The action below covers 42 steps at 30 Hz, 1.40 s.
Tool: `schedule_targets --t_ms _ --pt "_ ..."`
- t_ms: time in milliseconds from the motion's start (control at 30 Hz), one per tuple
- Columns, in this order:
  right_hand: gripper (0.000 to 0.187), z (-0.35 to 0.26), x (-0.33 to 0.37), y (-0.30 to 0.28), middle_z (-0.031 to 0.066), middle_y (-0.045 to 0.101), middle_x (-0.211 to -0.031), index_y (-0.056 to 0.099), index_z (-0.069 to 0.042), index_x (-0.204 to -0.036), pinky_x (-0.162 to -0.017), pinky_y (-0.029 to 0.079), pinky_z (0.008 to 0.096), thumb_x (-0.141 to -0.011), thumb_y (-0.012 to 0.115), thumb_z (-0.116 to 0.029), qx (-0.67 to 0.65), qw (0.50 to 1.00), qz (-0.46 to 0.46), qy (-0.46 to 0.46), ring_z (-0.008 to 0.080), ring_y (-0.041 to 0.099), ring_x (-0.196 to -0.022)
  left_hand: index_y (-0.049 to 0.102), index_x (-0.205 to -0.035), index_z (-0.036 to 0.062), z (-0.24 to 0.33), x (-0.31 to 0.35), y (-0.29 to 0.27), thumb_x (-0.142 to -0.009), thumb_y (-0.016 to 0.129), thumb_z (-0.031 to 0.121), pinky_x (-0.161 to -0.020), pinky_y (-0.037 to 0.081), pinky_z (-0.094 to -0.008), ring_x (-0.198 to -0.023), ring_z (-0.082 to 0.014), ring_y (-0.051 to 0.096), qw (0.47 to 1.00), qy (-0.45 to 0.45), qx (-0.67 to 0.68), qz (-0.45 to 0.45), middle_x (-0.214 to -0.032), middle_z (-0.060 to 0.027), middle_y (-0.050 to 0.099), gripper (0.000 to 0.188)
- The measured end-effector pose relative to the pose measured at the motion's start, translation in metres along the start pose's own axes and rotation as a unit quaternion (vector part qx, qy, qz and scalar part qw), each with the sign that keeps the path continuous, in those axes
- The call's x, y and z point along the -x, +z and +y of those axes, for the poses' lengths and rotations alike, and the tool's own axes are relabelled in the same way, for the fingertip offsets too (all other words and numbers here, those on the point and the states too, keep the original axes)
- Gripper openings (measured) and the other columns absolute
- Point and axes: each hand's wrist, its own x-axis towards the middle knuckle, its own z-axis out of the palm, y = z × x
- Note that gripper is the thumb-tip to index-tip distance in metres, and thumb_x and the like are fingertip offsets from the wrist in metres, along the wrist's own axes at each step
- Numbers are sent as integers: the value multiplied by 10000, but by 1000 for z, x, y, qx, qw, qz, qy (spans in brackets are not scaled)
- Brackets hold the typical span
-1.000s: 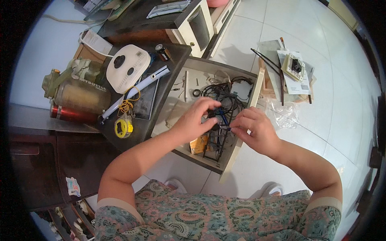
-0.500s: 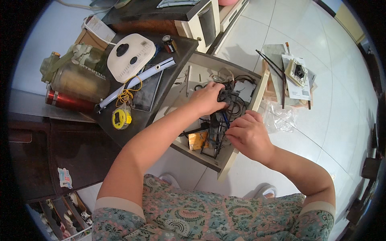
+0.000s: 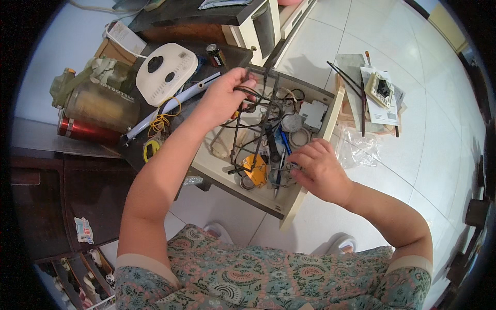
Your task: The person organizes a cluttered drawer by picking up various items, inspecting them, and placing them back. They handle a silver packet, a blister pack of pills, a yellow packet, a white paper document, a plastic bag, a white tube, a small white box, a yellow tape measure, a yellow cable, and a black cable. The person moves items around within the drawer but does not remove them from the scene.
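Note:
My left hand (image 3: pixel 227 98) is closed on a bundle of black cables (image 3: pixel 268 106), lifted over the left part of an open drawer (image 3: pixel 289 210). A thin-barred black frame (image 3: pixel 235 139) hangs tangled with them, its lower end down among the drawer's contents. At the drawer's right side my right hand (image 3: pixel 323 173) has its fingers curled together over small things; what they hold is too small to make out. Close to those fingers lie a blue pen (image 3: pixel 284 139), a silver pen (image 3: pixel 279 178), round clear-tape rolls (image 3: pixel 298 138) and an orange-yellow card (image 3: pixel 254 170).
On the dark cabinet top at left are a white appliance base (image 3: pixel 166 72), a battery (image 3: pixel 215 54), a white tube (image 3: pixel 194 93), a large bottle (image 3: pixel 106 101) and a red flask (image 3: pixel 85 129). Papers with a socket plate (image 3: pixel 380 90) and a plastic bag (image 3: pixel 359 149) lie on the floor at right.
My left hand has moved left and away from me, pulling the black cables and frame up and uncovering pens, tape rolls and the card. My right hand has barely moved.

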Motion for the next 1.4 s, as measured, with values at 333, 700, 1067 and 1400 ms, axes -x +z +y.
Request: schedule_targets --t_ms 333,700,1067,1400 --pt "891 6 -22 1 198 339 -1386 200 13 -1407 -1061 306 414 -694 727 -86 -49 991 84 92 357 345 -1283 540 -1126 22 67 26 -17 -959 503 202 -556 405 -204 -607 -37 427 966 -2 255 51 -813 24 514 249" --pt "843 16 -65 12 123 577 -1168 311 -63 -1387 -1112 214 446 -699 763 -242 21 997 -58 52 280 483 -1182 452 -1207 -28 103 58 -9 -997 416 229 -437 317 -165 -458 -16 298 870 63 472 -128 -697 31 361 333" --pt "232 13 -85 -56 44 629 -876 605 -16 -990 -734 490 275 -951 502 -221 -498 839 73 206 129 627 -813 467 -1206 -24 109 60 -45 -967 488 228 -547 371 -204 -562 -53 425 908 139 390 60 -798 8 482 347" --pt "325 -32 -83 -104 55 625 -954 599 -31 -1053 -834 485 280 -965 488 -324 -633 751 108 154 130 600 -862 582 -1068 31 92 49 -23 -906 609 231 -660 458 -257 -666 -66 517 934 57 318 155 -817 15 554 259"
